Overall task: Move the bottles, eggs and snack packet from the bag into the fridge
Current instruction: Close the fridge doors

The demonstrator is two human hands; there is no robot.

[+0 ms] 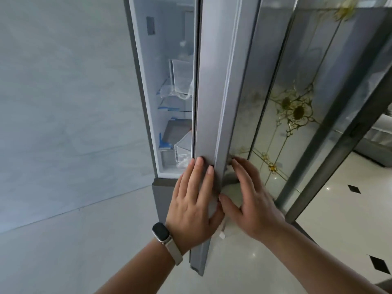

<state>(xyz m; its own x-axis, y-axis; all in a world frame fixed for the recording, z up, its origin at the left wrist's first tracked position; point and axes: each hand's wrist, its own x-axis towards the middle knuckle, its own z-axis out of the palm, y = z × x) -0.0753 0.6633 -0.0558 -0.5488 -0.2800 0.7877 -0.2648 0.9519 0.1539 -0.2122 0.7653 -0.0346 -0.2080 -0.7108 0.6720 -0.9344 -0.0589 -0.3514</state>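
Both hands on the fridge door (209, 115) now, low on its edge, and it stands partly open, a tall gap showing the inside of the fridge (169, 98). The left hand (194, 200) lies flat against the door's edge face, fingers spread and straight, pressing rather than gripping, a watch (164, 235) on that wrist. The right hand (252, 200) comes round the far side, fingers loosely extended, thumb toward the edge; it is blurred, and whether the fingertips hook behind the door I can't tell. Neither hand carries anything. No bag, no bottles, no eggs, no snack packet anywhere in sight, so they're out of frame somewhere. Inside there are clear shelves (176, 102) and a clear bin (180, 79) up top, another container lower down, with plenty of room by the look of it. My guess is the door is the job right now: it's tall, stiff and probably weighty, with a smooth face that offers little purchase, so the edge is the sensible place to grip. Looking ahead, the eggs will want a gentle two-handed carry, and bottles go by the body. Beside the door stands a mirrored panel (297, 111) with gold flowers.
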